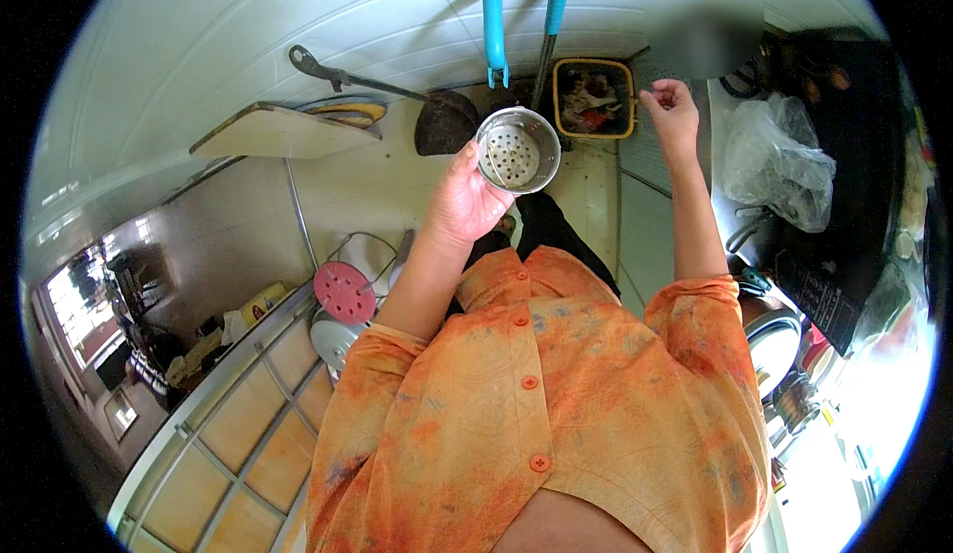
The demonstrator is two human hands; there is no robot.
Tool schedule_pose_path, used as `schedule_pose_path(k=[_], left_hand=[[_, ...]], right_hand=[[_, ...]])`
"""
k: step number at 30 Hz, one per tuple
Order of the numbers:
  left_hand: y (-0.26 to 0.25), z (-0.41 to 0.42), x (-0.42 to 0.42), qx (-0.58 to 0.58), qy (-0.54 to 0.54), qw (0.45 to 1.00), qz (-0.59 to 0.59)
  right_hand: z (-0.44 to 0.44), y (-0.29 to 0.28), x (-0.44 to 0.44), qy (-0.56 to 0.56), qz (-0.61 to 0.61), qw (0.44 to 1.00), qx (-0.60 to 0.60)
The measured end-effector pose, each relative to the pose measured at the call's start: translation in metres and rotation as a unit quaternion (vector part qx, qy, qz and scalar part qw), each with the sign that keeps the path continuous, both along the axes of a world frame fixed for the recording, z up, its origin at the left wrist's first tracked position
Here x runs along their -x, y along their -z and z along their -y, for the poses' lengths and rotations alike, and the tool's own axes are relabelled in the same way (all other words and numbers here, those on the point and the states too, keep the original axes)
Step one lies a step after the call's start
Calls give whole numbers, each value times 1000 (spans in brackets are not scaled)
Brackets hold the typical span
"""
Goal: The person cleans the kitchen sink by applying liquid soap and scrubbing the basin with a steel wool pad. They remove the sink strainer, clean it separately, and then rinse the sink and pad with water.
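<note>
My left hand (470, 201) grips a round metal strainer cup (547, 140) by its side, thumb at the rim. Many small holes pierce the cup's bottom, and a thin wire handle seems to lie across its opening. To the right, my right hand (676, 115) is raised beside a yellow-rimmed waste bin (593, 135), its fingers curled inward. Whether anything small is between those fingers cannot be made out. Mixed refuse (592, 99) lies inside the bin, which stands on the floor.
A dark dustpan (444, 122) and two turquoise handles (494, 32) lean at the tiled wall. On the right, a clear plastic bag (778, 158) lies on the dark stove top (811, 262). A pink perforated disc (344, 292) and a tiled half-wall (223, 441) are on the left.
</note>
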State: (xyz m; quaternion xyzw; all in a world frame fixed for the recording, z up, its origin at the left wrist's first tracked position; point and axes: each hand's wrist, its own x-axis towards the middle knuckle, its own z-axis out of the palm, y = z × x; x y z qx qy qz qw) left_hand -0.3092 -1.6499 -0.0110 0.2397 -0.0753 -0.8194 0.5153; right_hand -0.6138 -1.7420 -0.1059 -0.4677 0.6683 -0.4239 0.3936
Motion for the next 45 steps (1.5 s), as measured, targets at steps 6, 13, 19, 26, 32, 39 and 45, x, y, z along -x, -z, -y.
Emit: schedule_pose_path(k=[6, 13, 19, 26, 32, 39, 45], left_hand=[[-3, -4, -4, -3, 3, 1000, -8], [-4, -9, -9, 3, -4, 1000, -7], [-2, -13, -10, 5, -2, 1000, -14], [1, -19, -11, -27, -16, 999, -22], [-4, -16, -10, -1, -10, 1000, -18], [-7, -13, -7, 5, -15, 1000, -18], [-2, -18, -5, -5, -30, 999, -25]], right_hand=[[-1, -5, -8, -39, -20, 999, -4], [0, -36, -26, 11, -40, 998, -37], [2, -25, -17, -2, -49, 999, -11], [7, 7, -13, -19, -89, 995, 29], [9, 7, -18, -9, 58, 998, 10], [9, 9, -11, -60, -41, 996, 47], [10, 2, -12, -27, 49, 998, 11]])
